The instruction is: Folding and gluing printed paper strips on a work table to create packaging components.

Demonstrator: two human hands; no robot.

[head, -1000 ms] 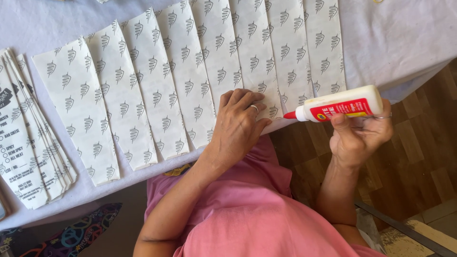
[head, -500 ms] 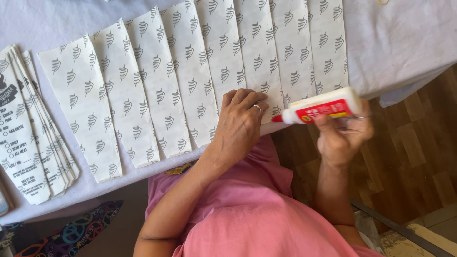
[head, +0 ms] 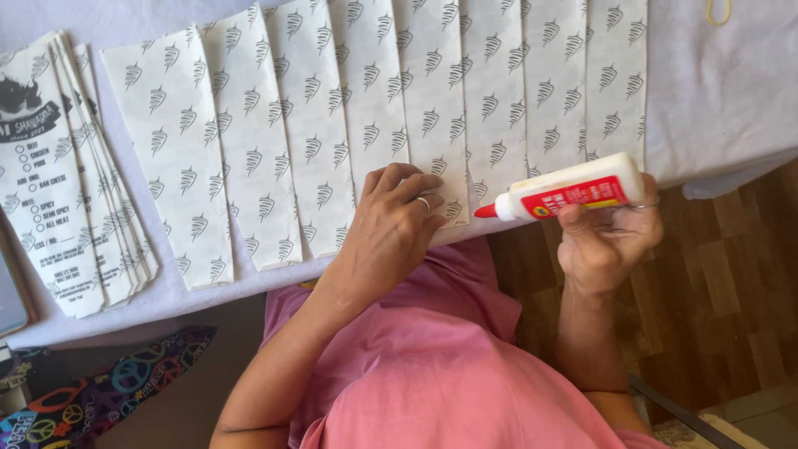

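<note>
Several white paper sheets (head: 316, 125) with a grey leaf print lie in an overlapping row on a table covered with white cloth (head: 723, 91). My left hand (head: 391, 224) presses flat on the near end of one sheet, fingers together, a ring on one finger. My right hand (head: 607, 237) grips a white glue bottle (head: 573, 191) with a red label. The bottle lies sideways, and its red tip points left at the near edge of the sheets, close to my left hand's fingertips.
A fanned stack of printed white paper bags (head: 66, 183) lies at the table's left end. A yellow rubber band (head: 719, 12) sits at the far right. Wooden floor (head: 723, 291) shows below the table edge on the right; a colourful patterned cloth (head: 91, 399) lies lower left.
My right hand has carried the glue bottle leftward, so its red tip is now closer to my left hand's fingers and the sheet edge. My left hand stays on the sheet.
</note>
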